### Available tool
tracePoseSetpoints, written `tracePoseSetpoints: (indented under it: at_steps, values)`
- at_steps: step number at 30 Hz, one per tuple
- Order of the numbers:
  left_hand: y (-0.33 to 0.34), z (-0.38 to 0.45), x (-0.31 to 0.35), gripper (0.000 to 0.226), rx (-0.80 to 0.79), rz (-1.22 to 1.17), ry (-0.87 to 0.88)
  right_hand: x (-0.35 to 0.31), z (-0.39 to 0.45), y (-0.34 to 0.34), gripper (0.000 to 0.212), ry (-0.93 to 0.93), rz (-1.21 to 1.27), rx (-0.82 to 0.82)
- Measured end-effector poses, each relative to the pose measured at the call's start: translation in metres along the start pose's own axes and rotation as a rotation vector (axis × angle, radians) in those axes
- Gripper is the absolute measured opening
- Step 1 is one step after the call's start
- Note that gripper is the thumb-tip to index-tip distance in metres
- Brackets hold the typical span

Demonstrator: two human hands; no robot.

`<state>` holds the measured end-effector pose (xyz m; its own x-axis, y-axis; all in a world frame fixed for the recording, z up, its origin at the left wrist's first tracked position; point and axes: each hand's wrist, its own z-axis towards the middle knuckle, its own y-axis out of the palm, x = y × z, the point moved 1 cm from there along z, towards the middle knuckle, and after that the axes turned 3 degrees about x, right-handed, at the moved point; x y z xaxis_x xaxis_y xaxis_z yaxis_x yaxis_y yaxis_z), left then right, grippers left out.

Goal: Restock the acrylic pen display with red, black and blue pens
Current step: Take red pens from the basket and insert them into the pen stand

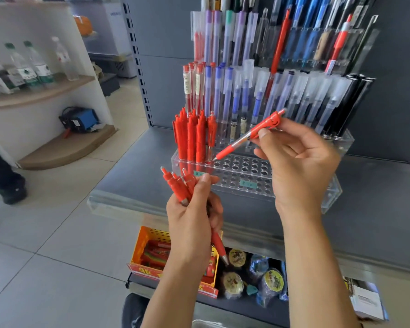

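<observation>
Pinching one red pen (pixel 247 136) over the acrylic display (pixel 329 147), right hand (pixel 298 162); left hand (pixel 192 218) grips a red bundle (pixel 179 184).

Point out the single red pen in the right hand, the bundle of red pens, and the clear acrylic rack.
single red pen (pixel 244 136), head view, mid-barrel.
bundle of red pens (pixel 178 183), head view, upper ends.
clear acrylic rack (pixel 246 176), head view, holed front tier.

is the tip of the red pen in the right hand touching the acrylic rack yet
Cannot tell. In the head view the red pen tip overlaps the acrylic rack top edge, without showing contact or gap.

Pale tiled floor (pixel 57 233), grey metal shelving (pixel 376 209), white curved-shelf unit (pixel 57 143), daylight
</observation>
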<state>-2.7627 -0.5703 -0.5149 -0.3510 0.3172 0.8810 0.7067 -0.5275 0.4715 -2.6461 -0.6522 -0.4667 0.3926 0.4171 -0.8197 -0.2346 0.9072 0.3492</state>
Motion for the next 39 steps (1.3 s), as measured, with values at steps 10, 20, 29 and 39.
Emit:
tracePoseSetpoints:
  at_steps: [10, 20, 29, 39]
  values:
    - [-0.009, 0.003, 0.004, 0.024, 0.002, 0.025, -0.008, 0.013, -0.004, 0.024, 0.022, -0.109, -0.189, -0.082]
    - [-0.024, 0.008, 0.013, 0.031, 0.019, 0.038, 0.014, 0.006, -0.001, 0.047, 0.033, -0.246, -0.502, -0.266]
    - [-0.026, 0.009, 0.016, 0.029, 0.024, 0.041, 0.016, 0.009, -0.004, 0.044, 0.028, -0.177, -0.585, -0.309]
    - [-0.02, 0.008, 0.011, 0.026, 0.006, 0.067, -0.01, 0.011, -0.005, 0.042, 0.024, -0.081, -0.606, -0.316]
